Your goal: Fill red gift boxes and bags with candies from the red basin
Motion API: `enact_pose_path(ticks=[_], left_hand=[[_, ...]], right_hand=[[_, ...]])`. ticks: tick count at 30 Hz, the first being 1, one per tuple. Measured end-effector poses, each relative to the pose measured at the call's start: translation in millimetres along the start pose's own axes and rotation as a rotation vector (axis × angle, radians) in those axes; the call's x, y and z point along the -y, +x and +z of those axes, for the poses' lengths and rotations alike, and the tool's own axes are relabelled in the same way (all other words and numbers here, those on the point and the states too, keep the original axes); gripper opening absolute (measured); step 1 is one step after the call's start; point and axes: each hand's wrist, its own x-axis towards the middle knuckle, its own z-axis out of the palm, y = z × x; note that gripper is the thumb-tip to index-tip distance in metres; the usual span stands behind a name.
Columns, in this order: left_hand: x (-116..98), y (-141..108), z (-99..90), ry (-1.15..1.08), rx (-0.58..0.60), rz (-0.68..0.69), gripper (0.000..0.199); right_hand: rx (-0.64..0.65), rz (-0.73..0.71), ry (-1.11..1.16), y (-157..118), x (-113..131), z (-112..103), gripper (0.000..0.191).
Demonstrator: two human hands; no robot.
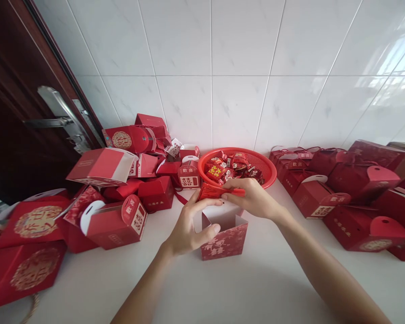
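Your right hand (pixel 248 194) pinches a red packet (pixel 211 192) at the far side of the open-topped box (pixel 227 245), between your hands; your left hand (pixel 189 225) is half curled, any grip unclear; best keep fingers clear of the box's mouth

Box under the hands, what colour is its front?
The box is dark red, with paler markings; head view.

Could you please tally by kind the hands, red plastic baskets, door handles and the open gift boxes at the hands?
Hands, left and right: 2
Red plastic basket: 1
Door handle: 1
Open gift box at the hands: 1
Total: 5
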Motion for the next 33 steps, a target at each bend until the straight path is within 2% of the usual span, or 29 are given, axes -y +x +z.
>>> enact_pose_path(ticks=[5,7,10,14,17,20,25,33], left_hand=[[1,1,-0.2,-0.023,0.002,0.023,0.040],[2,2,-0.1,-0.037,0.013,0.020,0.039],[2,4,0.3,-0.063,0.023,0.022,0.042],[1,5,0.4,-0.063,0.017,0.055,0.046],[1,5,0.3,-0.073,0.008,0.051,0.048],[1,4,0.9,-0.099,0.005,0.033,0.044],[2,3,1.8,-0.196,0.029,-0.038,0.067],[3,4,1.2,-0.113,0.006,0.001,0.044]], right_hand=[[-0.238,-0.006,0.092,-1,5,-7,0.013],[-0.255,-0.008,0.213,-3,8,-15,0.017],[-0.124,-0.046,0.339,-7,11,-28,0.019],[0.024,-0.110,0.127,-14,15,-37,0.012],[0.016,-0.134,-0.047,-17,18,-36,0.010],[-0.003,-0.176,-0.126,-17,22,-28,0.012],[-0.003,-0.239,-0.112,-14,27,-14,0.017],[0.141,-0.172,-0.187,-16,20,-21,0.016]])
